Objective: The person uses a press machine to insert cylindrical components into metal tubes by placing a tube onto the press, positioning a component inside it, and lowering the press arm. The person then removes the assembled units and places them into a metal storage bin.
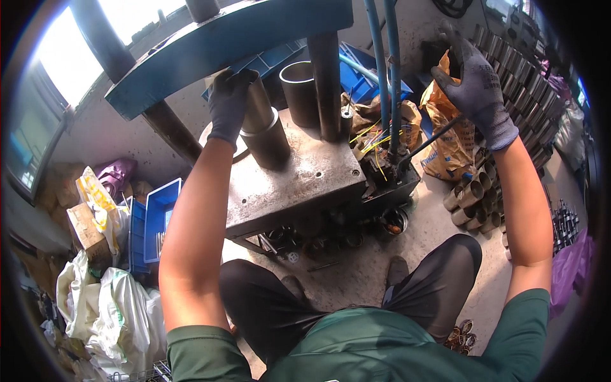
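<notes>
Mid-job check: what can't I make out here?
In the head view:
Top of the narrow silver metal cylinder: partly covered by the left gray-gloved hand.
Upper end of the thin black metal lever: lost against the right gray-gloved hand.
Dark round post above the blue steel beam: cut off by the upper edge.

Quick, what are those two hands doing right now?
Left hand: closed on a shiny metal tube.
Right hand: raised and open, thumb apart from fingers; nothing visibly held.

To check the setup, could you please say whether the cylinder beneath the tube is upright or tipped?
Upright: the cylinder stands on the metal bed, with the tube at its top.
</notes>
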Tool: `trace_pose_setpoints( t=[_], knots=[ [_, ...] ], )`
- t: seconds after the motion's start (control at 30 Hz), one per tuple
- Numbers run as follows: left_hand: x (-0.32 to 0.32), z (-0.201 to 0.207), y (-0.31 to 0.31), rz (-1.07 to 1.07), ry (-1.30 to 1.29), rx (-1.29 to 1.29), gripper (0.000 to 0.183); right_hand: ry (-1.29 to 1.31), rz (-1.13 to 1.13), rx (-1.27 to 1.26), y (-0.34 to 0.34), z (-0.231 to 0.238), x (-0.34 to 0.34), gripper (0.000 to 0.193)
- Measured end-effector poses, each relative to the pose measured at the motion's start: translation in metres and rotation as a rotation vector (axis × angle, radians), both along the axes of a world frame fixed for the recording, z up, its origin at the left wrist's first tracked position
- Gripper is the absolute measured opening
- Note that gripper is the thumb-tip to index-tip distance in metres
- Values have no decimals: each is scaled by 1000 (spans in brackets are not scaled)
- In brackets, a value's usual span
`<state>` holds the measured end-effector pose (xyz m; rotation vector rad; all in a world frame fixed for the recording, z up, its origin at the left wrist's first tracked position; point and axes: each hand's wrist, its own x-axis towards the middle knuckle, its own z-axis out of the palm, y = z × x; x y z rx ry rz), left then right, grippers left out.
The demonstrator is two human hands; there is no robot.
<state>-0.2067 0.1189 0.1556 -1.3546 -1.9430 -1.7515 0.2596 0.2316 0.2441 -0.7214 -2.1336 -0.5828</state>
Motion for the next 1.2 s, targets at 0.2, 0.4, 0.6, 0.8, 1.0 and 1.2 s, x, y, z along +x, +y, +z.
trace_pose_setpoints(
  t=[0.2,0.4,0.6,0.8,1.0,1.2],
  knots=[
    [22,23,-28,-243,226,-298,41,31,-220,-90,8,2,-9,81],
    [12,30,-30,-54,253,-526,56,-133,-281,-77,-1,14,-11,72],
    [24,37,-31,-182,65,-470,33,-209,-234,-287,-5,21,-12,69],
    [33,28,-32,-148,331,-244,46,-155,-263,-184,0,10,-7,43],
    [13,28,-31,-217,-155,-195,43,-150,-274,-297,-7,11,-10,40],
    [-21,17,-65,-29,322,192,53,-141,-183,-257,-15,10,0,39]
  ],
)
